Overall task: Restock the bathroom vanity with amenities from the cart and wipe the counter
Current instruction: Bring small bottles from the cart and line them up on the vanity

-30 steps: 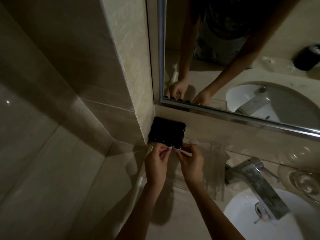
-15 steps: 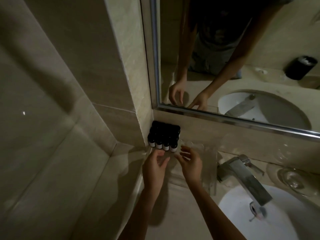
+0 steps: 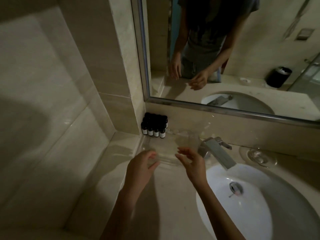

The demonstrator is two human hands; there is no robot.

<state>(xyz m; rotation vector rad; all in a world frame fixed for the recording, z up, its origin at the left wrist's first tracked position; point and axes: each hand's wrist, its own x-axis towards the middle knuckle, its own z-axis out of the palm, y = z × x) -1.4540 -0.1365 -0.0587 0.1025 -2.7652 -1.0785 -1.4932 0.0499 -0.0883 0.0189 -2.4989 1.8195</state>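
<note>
The dark amenity bottles [image 3: 154, 126] stand upright, caps up and long axes vertical, packed in rows at the far left corner of the clear tray [image 3: 166, 158] on the counter [image 3: 164, 196], while the left hand [image 3: 140, 168] and right hand [image 3: 191, 163] are over the tray's near edge, fingers loosely spread and holding nothing.
</note>
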